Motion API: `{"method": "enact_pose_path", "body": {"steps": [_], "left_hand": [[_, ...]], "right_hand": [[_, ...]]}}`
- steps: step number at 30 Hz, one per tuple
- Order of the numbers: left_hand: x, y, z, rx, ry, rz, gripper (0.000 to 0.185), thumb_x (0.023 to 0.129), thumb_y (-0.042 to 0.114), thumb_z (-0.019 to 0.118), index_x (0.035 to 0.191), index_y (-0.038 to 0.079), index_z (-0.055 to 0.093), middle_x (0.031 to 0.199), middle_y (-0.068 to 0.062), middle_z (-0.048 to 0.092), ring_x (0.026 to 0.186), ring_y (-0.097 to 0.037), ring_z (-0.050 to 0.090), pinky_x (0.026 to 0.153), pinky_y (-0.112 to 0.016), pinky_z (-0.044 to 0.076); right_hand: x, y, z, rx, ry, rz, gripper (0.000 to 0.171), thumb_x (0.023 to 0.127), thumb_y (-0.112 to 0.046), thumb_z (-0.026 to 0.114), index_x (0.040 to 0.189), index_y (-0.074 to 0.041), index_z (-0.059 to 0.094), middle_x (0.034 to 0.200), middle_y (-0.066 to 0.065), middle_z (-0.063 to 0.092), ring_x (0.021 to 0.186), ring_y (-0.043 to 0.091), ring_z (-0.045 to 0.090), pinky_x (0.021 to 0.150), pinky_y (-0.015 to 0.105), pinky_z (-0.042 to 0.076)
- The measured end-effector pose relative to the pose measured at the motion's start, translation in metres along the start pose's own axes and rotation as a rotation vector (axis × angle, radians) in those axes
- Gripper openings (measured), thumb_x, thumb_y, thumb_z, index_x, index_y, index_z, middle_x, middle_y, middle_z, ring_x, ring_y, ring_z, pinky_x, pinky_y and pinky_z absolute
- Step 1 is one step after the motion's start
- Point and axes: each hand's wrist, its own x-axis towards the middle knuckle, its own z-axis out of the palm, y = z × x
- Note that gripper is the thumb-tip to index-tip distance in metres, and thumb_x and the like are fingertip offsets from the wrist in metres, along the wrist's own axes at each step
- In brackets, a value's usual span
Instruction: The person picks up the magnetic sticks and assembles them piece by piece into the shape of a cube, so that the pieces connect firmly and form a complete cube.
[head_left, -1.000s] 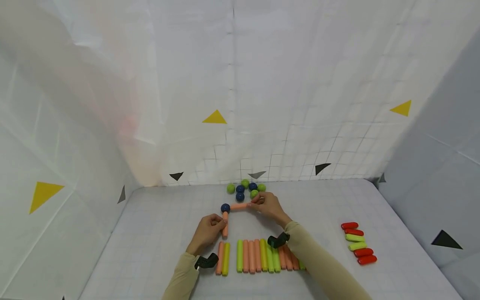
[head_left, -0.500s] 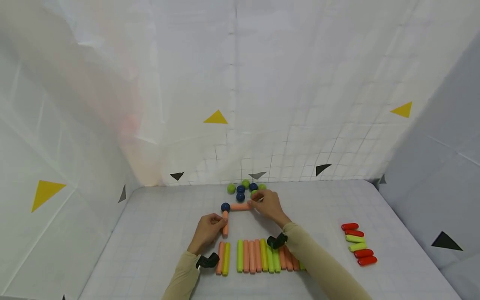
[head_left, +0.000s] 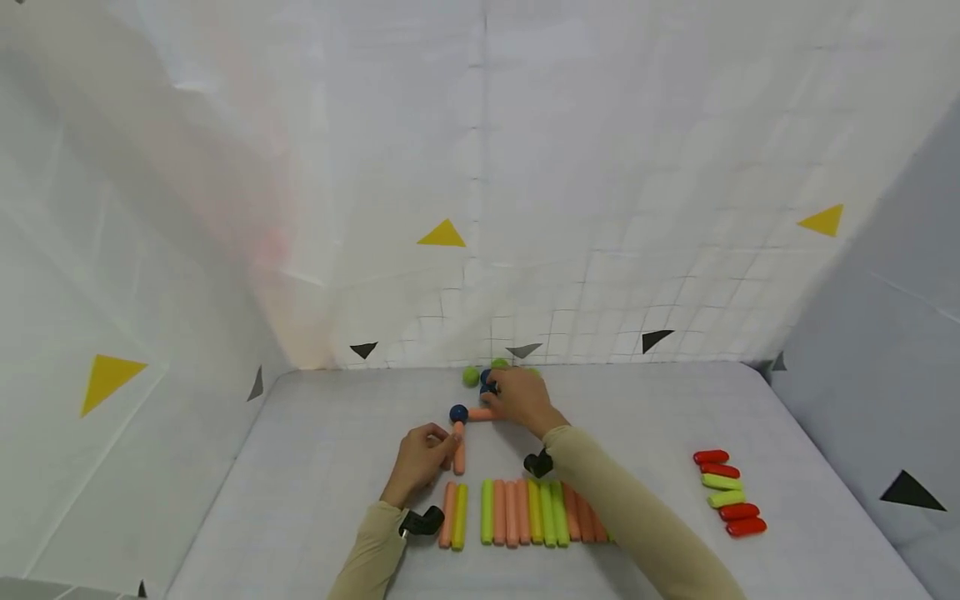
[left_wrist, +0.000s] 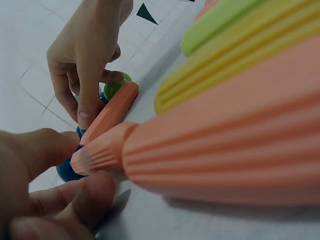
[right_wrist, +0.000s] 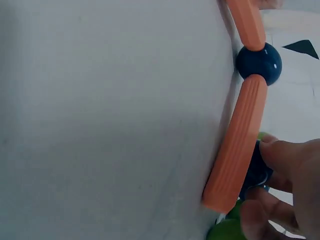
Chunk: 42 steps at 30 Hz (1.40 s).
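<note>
A blue ball [head_left: 459, 413] joins two orange ribbed sticks at a right angle on the table. My left hand [head_left: 422, 457] pinches the orange stick [head_left: 460, 458] that points toward me, thumb and finger on either side of it close to the ball in the left wrist view. The other orange stick [right_wrist: 237, 145] runs off to the right, its end partly covered by the right hand in the head view. Just beyond it, my right hand [head_left: 522, 398] grips a loose blue ball [right_wrist: 256, 167] between thumb and fingers. Green balls [head_left: 470, 377] lie around that hand, some hidden behind it.
Nearer me lie an orange and a yellow stick [head_left: 460, 517], then a row of lime, orange and yellow sticks [head_left: 512, 512], its right end under my right sleeve. Short red and lime pieces [head_left: 742, 527] lie at the right. White sheet walls [head_left: 585, 292] enclose the table.
My right hand has let go of the sideways orange stick and moved left and back to the cluster of balls, taking hold of a blue one. The left hand stays on its stick.
</note>
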Motion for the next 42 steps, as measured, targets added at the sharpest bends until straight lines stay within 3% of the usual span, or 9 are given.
{"method": "enact_pose_path", "body": {"steps": [7, 11, 16, 20, 23, 27, 31, 35, 42], "left_hand": [[0.001, -0.001, 0.0, 0.001, -0.004, 0.008, 0.031, 0.105, 0.036, 0.068, 0.103, 0.005, 0.068, 0.065, 0.001, 0.068, 0.042, -0.009, 0.042, 0.04, -0.023, 0.035], [0.002, 0.001, 0.001, 0.005, -0.002, 0.028, 0.028, 0.105, 0.032, 0.068, 0.102, 0.005, 0.067, 0.063, 0.001, 0.067, 0.041, -0.008, 0.041, 0.039, -0.023, 0.035], [0.001, 0.002, 0.001, 0.022, -0.027, 0.021, 0.029, 0.106, 0.034, 0.065, 0.105, 0.005, 0.067, 0.065, 0.002, 0.067, 0.042, -0.008, 0.042, 0.04, -0.023, 0.036], [0.001, 0.001, -0.002, 0.043, -0.03, 0.038, 0.028, 0.108, 0.034, 0.062, 0.106, 0.006, 0.066, 0.066, 0.002, 0.067, 0.042, -0.009, 0.043, 0.041, -0.023, 0.036], [0.001, 0.001, -0.005, 0.036, 0.02, 0.069, 0.026, 0.108, 0.032, 0.063, 0.104, 0.006, 0.066, 0.065, 0.0, 0.066, 0.039, -0.009, 0.044, 0.039, -0.024, 0.038], [0.005, 0.0, -0.009, 0.026, 0.153, 0.122, 0.024, 0.104, 0.029, 0.07, 0.1, 0.006, 0.065, 0.068, -0.003, 0.067, 0.042, -0.011, 0.049, 0.041, -0.026, 0.042], [0.014, 0.003, -0.014, 0.101, 0.233, 0.152, 0.031, 0.099, 0.033, 0.077, 0.108, 0.009, 0.062, 0.094, -0.01, 0.071, 0.075, -0.02, 0.065, 0.064, -0.031, 0.051], [0.028, 0.005, -0.017, 0.188, 0.194, 0.192, 0.041, 0.097, 0.037, 0.079, 0.123, 0.01, 0.061, 0.121, -0.016, 0.067, 0.109, -0.03, 0.064, 0.088, -0.044, 0.052], [0.047, 0.007, -0.018, 0.2, 0.043, 0.288, 0.036, 0.098, 0.029, 0.078, 0.126, 0.009, 0.069, 0.115, -0.016, 0.072, 0.113, -0.036, 0.066, 0.101, -0.06, 0.049]], "right_hand": [[0.003, -0.003, 0.001, -0.041, -0.051, 0.002, 0.038, 0.094, -0.045, 0.081, 0.113, -0.014, 0.074, 0.09, 0.004, 0.077, 0.067, 0.013, 0.064, 0.061, 0.031, 0.054], [-0.003, 0.003, -0.004, 0.084, -0.037, 0.025, 0.035, 0.093, -0.04, 0.081, 0.116, -0.014, 0.074, 0.097, 0.005, 0.079, 0.077, 0.017, 0.071, 0.068, 0.034, 0.057], [-0.017, 0.019, -0.017, 0.283, 0.011, 0.029, 0.034, 0.096, -0.03, 0.078, 0.124, -0.011, 0.073, 0.11, 0.009, 0.08, 0.099, 0.027, 0.076, 0.085, 0.047, 0.06], [-0.031, 0.039, -0.022, 0.339, 0.034, 0.013, 0.034, 0.098, -0.029, 0.076, 0.128, -0.013, 0.073, 0.113, 0.009, 0.08, 0.106, 0.03, 0.075, 0.088, 0.049, 0.059], [-0.041, 0.051, -0.023, 0.397, 0.012, 0.009, 0.034, 0.098, -0.029, 0.078, 0.128, -0.014, 0.073, 0.112, 0.011, 0.079, 0.094, 0.029, 0.076, 0.077, 0.044, 0.059], [-0.05, 0.062, -0.022, 0.465, -0.039, 0.003, 0.035, 0.096, -0.029, 0.081, 0.126, -0.013, 0.074, 0.11, 0.014, 0.078, 0.066, 0.016, 0.068, 0.06, 0.033, 0.054], [-0.055, 0.069, -0.021, 0.495, -0.093, 0.011, 0.035, 0.095, -0.029, 0.082, 0.125, -0.012, 0.073, 0.109, 0.014, 0.078, 0.064, 0.009, 0.063, 0.059, 0.028, 0.053], [-0.057, 0.074, -0.017, 0.546, -0.141, 0.047, 0.034, 0.095, -0.026, 0.083, 0.123, -0.012, 0.072, 0.11, 0.013, 0.077, 0.076, 0.012, 0.069, 0.063, 0.029, 0.057], [-0.054, 0.083, -0.005, 0.563, -0.121, 0.073, 0.036, 0.091, -0.03, 0.086, 0.121, -0.017, 0.073, 0.112, 0.007, 0.078, 0.102, 0.022, 0.072, 0.081, 0.035, 0.055]]}}
